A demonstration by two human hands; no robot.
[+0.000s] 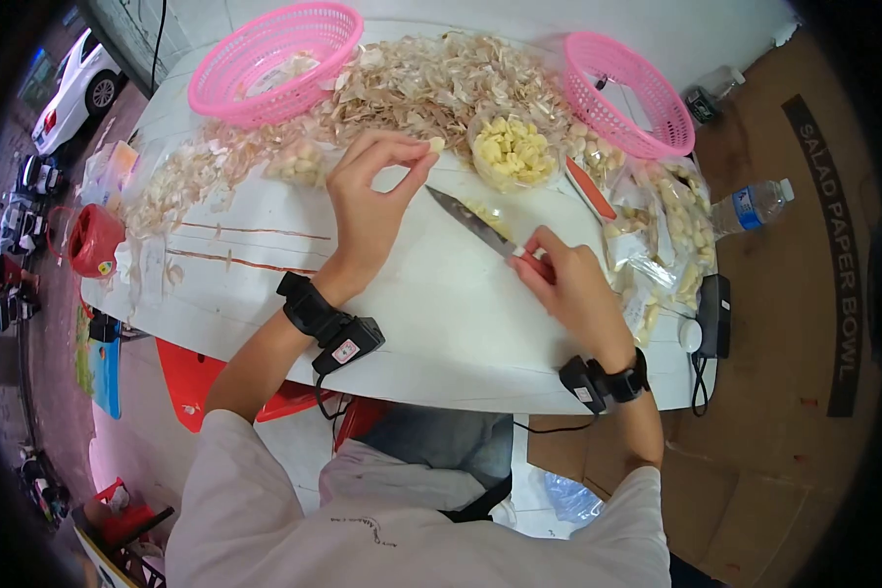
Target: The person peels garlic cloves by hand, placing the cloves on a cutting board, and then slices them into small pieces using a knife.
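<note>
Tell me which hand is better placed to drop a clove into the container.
Probably the left hand: it pinches a clove close to the container, while the right hand holds a knife.

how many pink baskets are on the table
2. One pink basket is at the far left of the table, left of the big heap of papery skins; the other pink basket is right of that heap. No third one shows.

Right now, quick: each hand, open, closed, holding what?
Left hand: closed, pinching a small pale clove at the fingertips.
Right hand: closed, holding the knife.
</note>
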